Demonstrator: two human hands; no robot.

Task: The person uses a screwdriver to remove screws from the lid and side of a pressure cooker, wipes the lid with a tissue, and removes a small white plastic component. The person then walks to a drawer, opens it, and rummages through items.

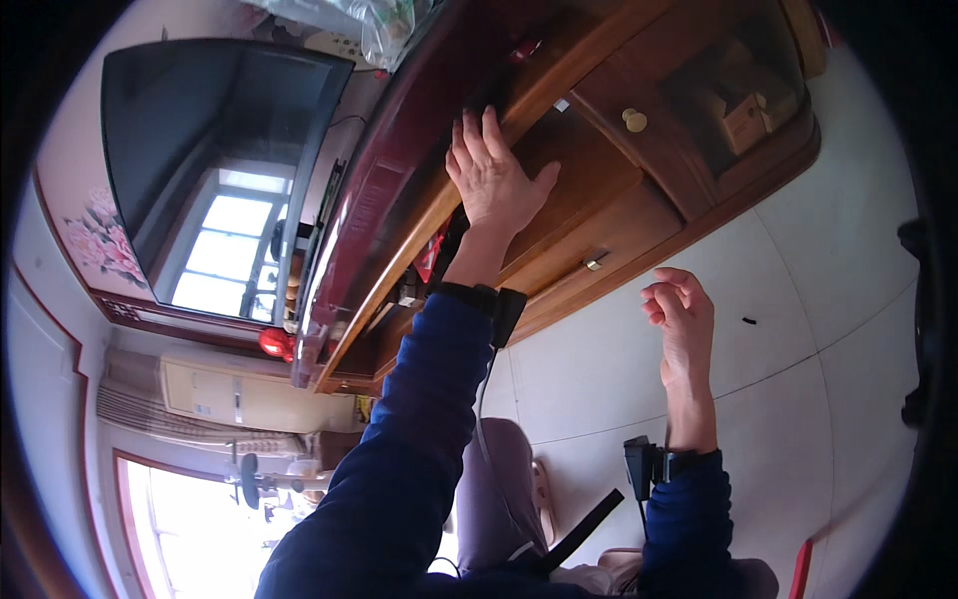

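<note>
My left hand (496, 185) reaches over the front edge of a brown wooden TV cabinet (609, 235). Its fingers are spread, with the fingertips at the edge of the dark red top (379, 180), and nothing shows in its grasp. Below that wrist, an open compartment holds a red item (429, 258) and other small things, partly covered by my forearm. Out over the pale floor, to the right of the cabinet, my right hand (684, 324) is raised with its fingers loosely curled in. No object shows between those fingers. Each wrist wears a black strapped device.
A large television (220, 180) stands at left. Clear plastic bags (384, 25) lie at the cabinet's far end. The drawer has a metal pull (594, 261); a glass door with a round knob (634, 121) shows boxes (743, 122) inside. A small black piece (748, 320) lies on the tiles.
</note>
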